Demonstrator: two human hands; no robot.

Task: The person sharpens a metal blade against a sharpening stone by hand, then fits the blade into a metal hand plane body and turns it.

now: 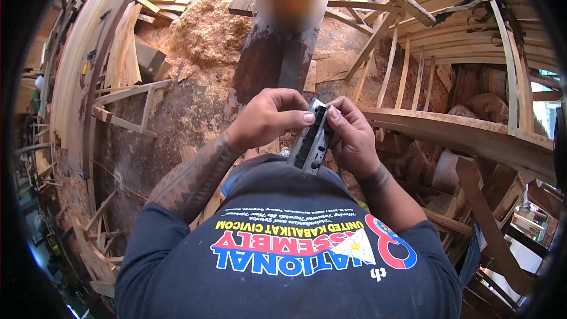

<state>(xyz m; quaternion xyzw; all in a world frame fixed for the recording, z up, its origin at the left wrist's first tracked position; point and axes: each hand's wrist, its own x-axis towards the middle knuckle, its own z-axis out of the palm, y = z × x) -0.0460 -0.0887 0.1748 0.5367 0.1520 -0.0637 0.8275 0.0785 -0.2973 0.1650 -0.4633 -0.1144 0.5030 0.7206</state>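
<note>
In front of my belly is a long grey metal piece [309,145] with a dark lengthwise slot and several small holes along one side. It is tilted, its upper end leaning away from me. My left hand [270,117] is closed, thumb and fingers pinched at the upper left edge of the piece. Fingers and thumb of my right hand [354,136] grip its upper right side. The lower end reaches down to my dark printed shirt [313,224]. What the left fingertips pinch besides the edge, if anything, is hidden.
A dark wooden beam [269,59] runs away ahead, with a blurred round orange-brown thing [289,0] on it. Wood shavings [207,38] cover the ground. Long curved planks [88,41] stand at left. A wooden framework with ribs [449,121] is at right.
</note>
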